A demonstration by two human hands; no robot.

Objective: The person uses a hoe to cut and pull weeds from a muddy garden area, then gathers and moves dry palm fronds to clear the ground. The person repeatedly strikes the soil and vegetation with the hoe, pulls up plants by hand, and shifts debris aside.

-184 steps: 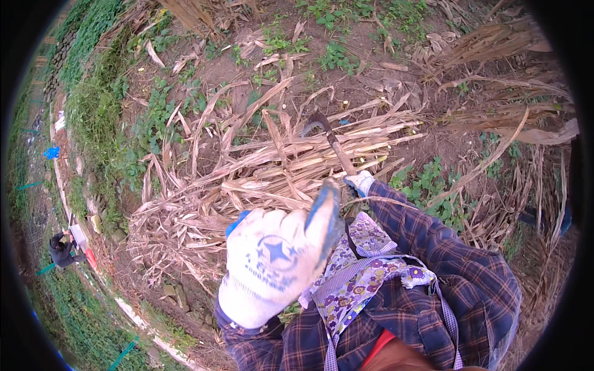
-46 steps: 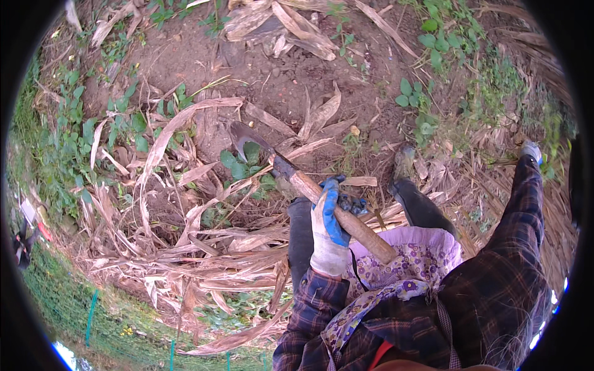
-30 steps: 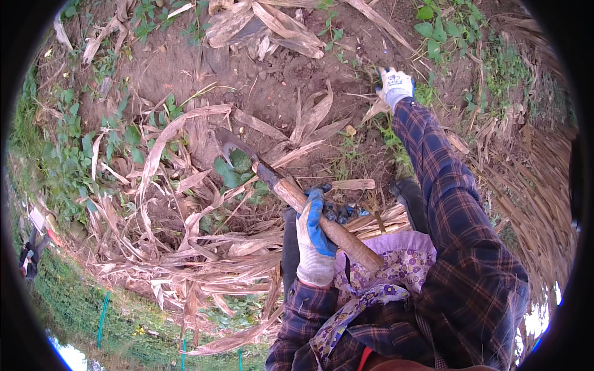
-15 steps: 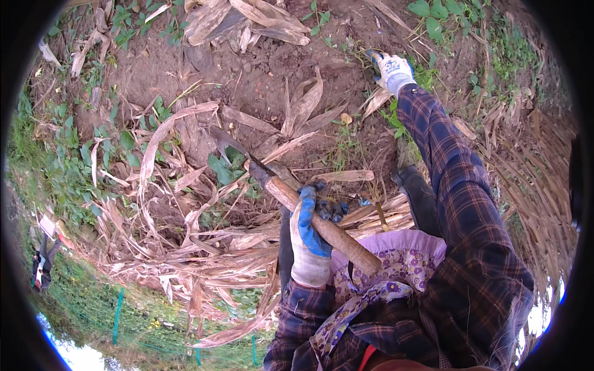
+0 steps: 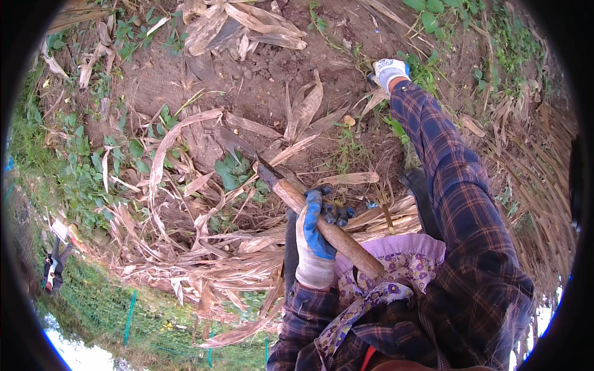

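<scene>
My left hand point(image 5: 314, 238), in a white and blue glove, is wrapped round the wooden handle of a sickle point(image 5: 339, 238). The tool slants up and left over dry leaves. Its dark metal blade point(image 5: 238, 145) points away from me, near a broad-leaved green plant point(image 5: 232, 171). Far off to the right, my right hand point(image 5: 390, 70), gloved the same way, is down at the soil beside thin weeds point(image 5: 360, 59). Its fingers are curled under and mostly hidden, so what they grip cannot be made out.
Dry corn leaves point(image 5: 204, 256) lie heaped left of my legs, and a dry stalk clump point(image 5: 244, 28) sits at the far side. A dark boot point(image 5: 424, 198) stands below my right arm. Another person point(image 5: 54, 266) is at the far left, beyond which runs green netting point(image 5: 130, 318).
My right hand has drawn slightly nearer and its fingers have curled in from a more stretched pose. The sickle in my left hand has shifted slightly right and down.
</scene>
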